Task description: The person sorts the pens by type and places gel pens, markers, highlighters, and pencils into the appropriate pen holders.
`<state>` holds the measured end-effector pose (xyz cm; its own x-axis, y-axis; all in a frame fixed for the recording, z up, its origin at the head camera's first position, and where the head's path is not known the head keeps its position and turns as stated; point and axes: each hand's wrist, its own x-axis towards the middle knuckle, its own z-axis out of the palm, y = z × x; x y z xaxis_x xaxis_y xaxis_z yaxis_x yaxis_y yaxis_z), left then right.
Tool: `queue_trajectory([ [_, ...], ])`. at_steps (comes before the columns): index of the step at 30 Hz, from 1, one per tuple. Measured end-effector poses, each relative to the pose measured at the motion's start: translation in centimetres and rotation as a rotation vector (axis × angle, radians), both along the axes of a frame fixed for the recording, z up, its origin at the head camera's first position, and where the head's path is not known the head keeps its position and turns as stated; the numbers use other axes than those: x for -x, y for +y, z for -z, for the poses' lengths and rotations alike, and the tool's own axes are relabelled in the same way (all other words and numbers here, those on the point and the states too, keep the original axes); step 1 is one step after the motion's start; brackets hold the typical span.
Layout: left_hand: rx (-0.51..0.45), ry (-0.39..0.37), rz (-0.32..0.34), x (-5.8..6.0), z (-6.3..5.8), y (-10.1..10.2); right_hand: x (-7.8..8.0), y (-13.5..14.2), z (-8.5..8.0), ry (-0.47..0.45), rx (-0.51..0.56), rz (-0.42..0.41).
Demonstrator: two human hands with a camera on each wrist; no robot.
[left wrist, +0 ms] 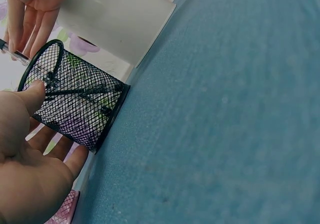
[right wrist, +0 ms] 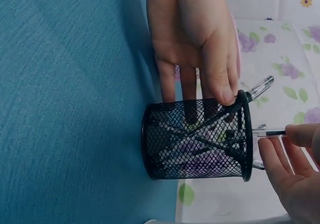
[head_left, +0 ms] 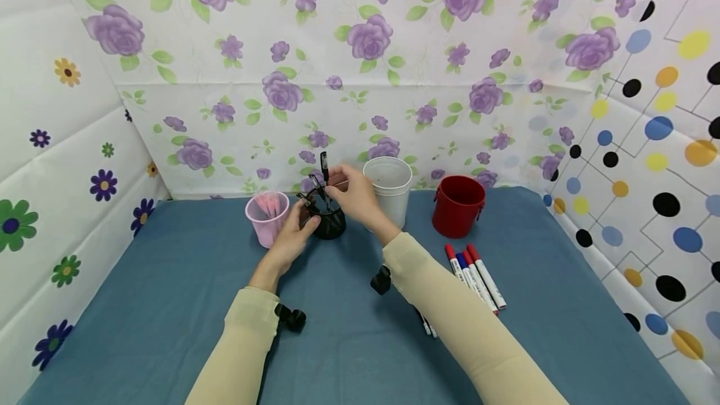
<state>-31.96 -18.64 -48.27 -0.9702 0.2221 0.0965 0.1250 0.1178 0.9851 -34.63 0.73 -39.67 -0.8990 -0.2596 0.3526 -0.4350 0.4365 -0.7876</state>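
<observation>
A black mesh pen holder (head_left: 330, 227) stands on the blue cloth near the back, with several black pens leaning inside it. My left hand (head_left: 291, 239) grips it from the left, thumb near the rim and fingers round the far side, as the left wrist view also shows of the mesh wall (left wrist: 82, 96). Above its mouth my right hand (head_left: 357, 195) pinches an upright black pen (head_left: 324, 167) between thumb and fingers. In the right wrist view this pen (right wrist: 275, 132) lies at the holder's opening. Another clear-capped pen (right wrist: 261, 87) sticks out past the rim.
A pink cup (head_left: 264, 228) holding pink items stands left of the mesh holder. To the right are a white cup (head_left: 394, 205) and a red bucket (head_left: 457, 214) with side handles. Red and blue capped markers (head_left: 486, 277) lie in front; slim pens (head_left: 426, 324) show beside my right sleeve.
</observation>
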Motion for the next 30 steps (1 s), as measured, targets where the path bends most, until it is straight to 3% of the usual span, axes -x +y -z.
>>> queue_trajectory([
  [10, -0.005, 0.000, -0.005, 0.2, 0.0, 0.1, 0.6, 0.1, 0.9, -0.013, -0.020, 0.015],
  [30, 0.015, -0.023, -0.019, 0.0, -0.2, 0.1, 0.4, -0.3, 1.0, -0.028, -0.048, 0.046],
])
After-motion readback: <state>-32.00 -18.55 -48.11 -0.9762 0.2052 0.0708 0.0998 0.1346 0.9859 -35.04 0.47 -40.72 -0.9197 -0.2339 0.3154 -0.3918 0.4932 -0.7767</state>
